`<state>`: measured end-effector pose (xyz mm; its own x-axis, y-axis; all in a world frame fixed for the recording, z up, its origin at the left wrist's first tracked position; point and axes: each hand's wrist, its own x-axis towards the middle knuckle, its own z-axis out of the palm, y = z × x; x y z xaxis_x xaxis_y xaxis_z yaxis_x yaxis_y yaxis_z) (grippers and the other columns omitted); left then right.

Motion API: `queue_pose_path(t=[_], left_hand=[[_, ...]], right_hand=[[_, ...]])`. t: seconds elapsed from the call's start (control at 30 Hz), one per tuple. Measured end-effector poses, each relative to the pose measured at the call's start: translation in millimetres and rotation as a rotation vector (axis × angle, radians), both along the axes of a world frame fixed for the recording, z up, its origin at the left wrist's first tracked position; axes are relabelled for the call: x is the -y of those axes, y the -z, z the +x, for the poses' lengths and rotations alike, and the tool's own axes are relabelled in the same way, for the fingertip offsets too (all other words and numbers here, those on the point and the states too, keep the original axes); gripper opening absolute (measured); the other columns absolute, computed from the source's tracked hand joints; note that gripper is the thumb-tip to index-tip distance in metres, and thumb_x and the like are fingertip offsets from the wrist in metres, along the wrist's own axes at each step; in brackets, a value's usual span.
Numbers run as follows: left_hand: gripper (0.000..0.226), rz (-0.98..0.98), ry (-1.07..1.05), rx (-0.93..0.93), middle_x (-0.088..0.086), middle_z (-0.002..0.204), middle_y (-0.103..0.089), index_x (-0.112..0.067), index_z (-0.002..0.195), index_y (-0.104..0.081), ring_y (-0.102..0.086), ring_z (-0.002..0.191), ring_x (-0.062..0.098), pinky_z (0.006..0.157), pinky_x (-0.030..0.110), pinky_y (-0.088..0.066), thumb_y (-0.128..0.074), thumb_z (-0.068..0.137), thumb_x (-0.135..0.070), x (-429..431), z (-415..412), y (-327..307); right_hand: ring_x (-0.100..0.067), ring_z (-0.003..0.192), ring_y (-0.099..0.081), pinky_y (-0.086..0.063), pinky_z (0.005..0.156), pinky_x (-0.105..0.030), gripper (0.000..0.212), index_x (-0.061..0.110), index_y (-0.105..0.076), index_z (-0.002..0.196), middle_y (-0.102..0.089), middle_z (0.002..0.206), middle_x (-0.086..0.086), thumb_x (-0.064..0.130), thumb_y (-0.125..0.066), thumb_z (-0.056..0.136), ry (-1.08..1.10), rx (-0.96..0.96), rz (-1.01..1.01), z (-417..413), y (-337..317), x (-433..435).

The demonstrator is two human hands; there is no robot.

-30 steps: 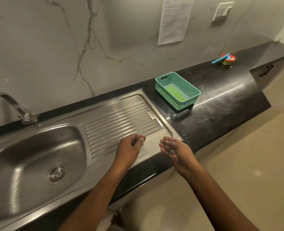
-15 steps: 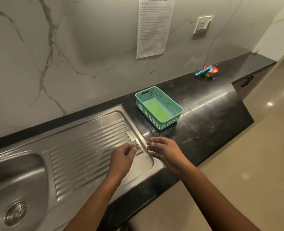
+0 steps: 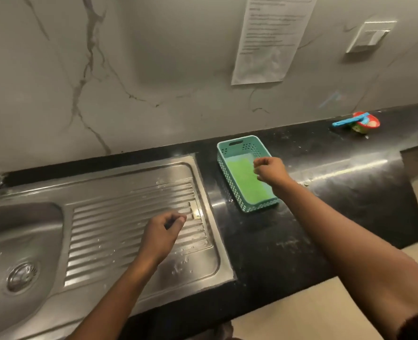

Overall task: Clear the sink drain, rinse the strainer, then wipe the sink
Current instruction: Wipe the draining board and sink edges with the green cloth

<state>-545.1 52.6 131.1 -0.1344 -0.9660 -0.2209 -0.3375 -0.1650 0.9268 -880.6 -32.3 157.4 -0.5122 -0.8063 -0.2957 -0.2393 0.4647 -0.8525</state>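
Left hand (image 3: pixel 162 235): fingers curled, thumb pressed to the forefinger, held over the ribbed drainboard (image 3: pixel 119 217). It cannot be told whether anything is pinched there.
Right hand (image 3: pixel 269 171): fingers curled downward, above the teal basket (image 3: pixel 227 173). Its contents, if any, cannot be told. Half a second ago it lay just beside the left hand at the drainboard's right edge, fingers looser; it has since crossed to the basket, while the left hand has kept its place and curl.
Strainer (image 3: pixel 22 276): seated in the drain at the bottom of the sink (image 3: pixel 19 229), well apart from both hands.
Green cloth (image 3: pixel 244 180): flat inside the basket.
Pale scrap (image 3: pixel 196 214): on the drainboard, near the left fingertips.
Black counter (image 3: pixel 264 241): carries the basket and, far right, a red bowl (image 3: pixel 366 122).
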Motion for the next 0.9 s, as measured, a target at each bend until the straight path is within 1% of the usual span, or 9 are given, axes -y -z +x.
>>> queue_pose_path(t=[0.1, 0.2, 0.4, 0.57, 0.63, 0.67, 0.73, 0.8, 0.9], left_hand=[[0.012, 0.027, -0.091, 0.024, -0.004, 0.101, -0.081, -0.025, 0.101, -0.082, -0.075, 0.098, 0.013, 0.092, 0.039, -0.061, -0.071, 0.100, -0.023, -3, -4, 5], [0.012, 0.055, -0.161, 0.046, -0.003, 0.100, -0.081, -0.023, 0.103, -0.082, -0.075, 0.097, 0.013, 0.091, 0.038, -0.062, -0.071, 0.100, -0.022, -8, -3, 11], [0.012, 0.061, -0.266, 0.041, -0.004, 0.098, -0.081, -0.026, 0.101, -0.081, -0.074, 0.089, 0.002, 0.085, 0.028, -0.058, -0.071, 0.100, -0.021, -19, -3, 16], [0.013, 0.052, -0.303, 0.025, -0.005, 0.100, -0.080, -0.022, 0.107, -0.081, -0.073, 0.094, 0.006, 0.084, 0.025, -0.055, -0.070, 0.101, -0.022, -15, -7, 13], [0.014, 0.043, -0.308, 0.022, -0.005, 0.102, -0.080, -0.021, 0.108, -0.081, -0.073, 0.096, 0.008, 0.085, 0.027, -0.056, -0.069, 0.101, -0.022, -13, -7, 12], [0.014, 0.041, -0.311, 0.020, -0.005, 0.104, -0.080, -0.021, 0.108, -0.080, -0.073, 0.098, 0.008, 0.087, 0.028, -0.057, -0.069, 0.101, -0.023, -12, -7, 11], [0.014, 0.038, -0.321, 0.012, -0.006, 0.105, -0.081, -0.022, 0.108, -0.080, -0.073, 0.101, 0.008, 0.089, 0.029, -0.058, -0.068, 0.101, -0.024, -11, -5, 12], [0.013, 0.037, -0.337, -0.001, -0.006, 0.105, -0.081, -0.023, 0.107, -0.081, -0.074, 0.101, 0.007, 0.089, 0.029, -0.059, -0.069, 0.101, -0.024, -10, -1, 12], [0.013, 0.031, -0.350, -0.003, -0.006, 0.102, -0.081, -0.025, 0.105, -0.081, -0.074, 0.094, 0.003, 0.086, 0.026, -0.058, -0.069, 0.101, -0.023, -11, 3, 15]], right_hand=[[-0.035, 0.119, -0.065, -0.053, 0.102, -0.041, 0.046, 0.001, -0.065, 0.136, -0.066, 0.135, -0.022, -0.001, -0.068, 0.090, -0.161, -0.295, 0.185, -23, 32, 16], [-0.039, 0.123, -0.063, -0.052, 0.100, -0.039, 0.056, 0.002, -0.057, 0.142, -0.063, 0.139, -0.024, 0.010, -0.075, 0.089, -0.285, -0.463, 0.312, -32, 51, 25], [-0.038, 0.105, -0.069, -0.056, 0.081, -0.040, 0.058, -0.004, -0.061, 0.128, -0.070, 0.123, -0.023, 0.018, -0.088, 0.081, -0.363, -0.563, 0.322, -32, 64, 35], [-0.039, 0.108, -0.069, -0.059, 0.090, -0.044, 0.068, -0.002, -0.058, 0.140, -0.069, 0.127, -0.025, 0.009, -0.086, 0.079, -0.346, -0.438, 0.285, -31, 62, 38], [-0.038, 0.099, -0.073, -0.062, 0.088, -0.050, 0.049, 0.001, -0.066, 0.130, -0.073, 0.116, -0.023, 0.007, -0.077, 0.082, -0.320, -0.322, 0.216, -28, 51, 37], [-0.036, 0.090, -0.074, -0.064, 0.079, -0.049, 0.032, 0.003, -0.071, 0.116, -0.076, 0.104, -0.020, 0.007, -0.071, 0.084, -0.300, -0.266, 0.155, -26, 43, 36], [-0.026, 0.073, -0.070, -0.055, 0.059, -0.032, 0.014, 0.008, -0.070, 0.097, -0.071, 0.080, -0.006, 0.012, -0.063, 0.084, -0.235, -0.224, 0.023, -19, 23, 34], [-0.016, 0.069, -0.062, -0.043, 0.055, -0.024, 0.011, 0.014, -0.067, 0.091, -0.064, 0.075, 0.005, 0.016, -0.058, 0.084, -0.202, -0.254, -0.100, -9, 1, 33], [-0.016, 0.067, -0.064, -0.049, 0.059, -0.030, 0.013, 0.013, -0.067, 0.086, -0.069, 0.076, 0.001, 0.020, -0.055, 0.087, -0.292, -0.277, -0.214, 17, -23, 32]])
